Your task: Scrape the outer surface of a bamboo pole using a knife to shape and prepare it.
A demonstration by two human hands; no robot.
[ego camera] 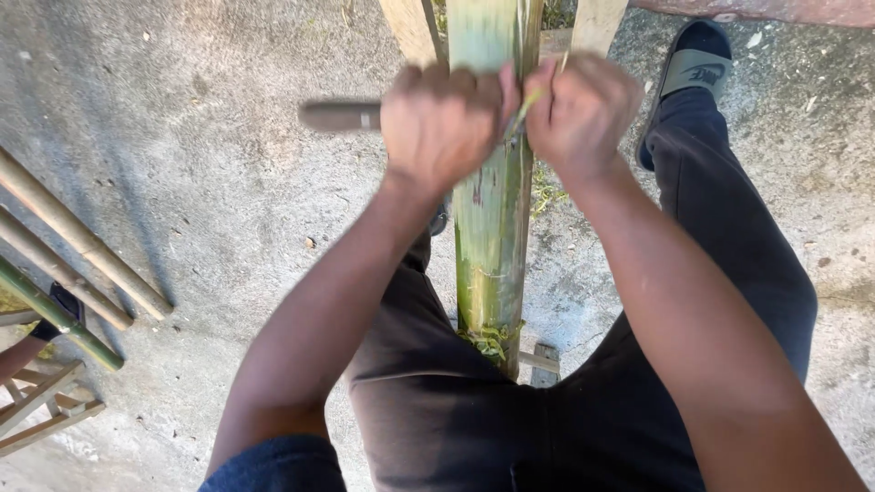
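The bamboo (490, 228) runs away from the person between the legs, its near end tucked against the lap, its far end resting on a wooden frame (597, 23) at the top of the view. A knife lies crosswise on its far part, and both hands work it like a drawknife.

What could go wrong — the blade could skip off the rounded, slick green skin, since the pole is curved and only braced by the thighs; a slip toward the near side would bring the edge at the lap or the trousers (729, 228). The pole could also roll under an uneven pull, as the hands sit close together and blurred with motion. Loose green shavings (492, 339) heaped at the near end might foul the stroke.

The left hand (442, 123) is a closed fist around the knife handle (339, 116), which sticks out to the left; knuckles up, forearm reaching straight out from the near left. The right hand (583, 114) is also clenched, just right of the pole, seemingly on the blade's other end with a thin green strip (527, 107) at its fingers — what exactly it pinches I cannot tell. Both arms are extended, wrists nearly touching over the pole.

More poles (73, 264) lie on the concrete (210, 137) at the left, well apart.
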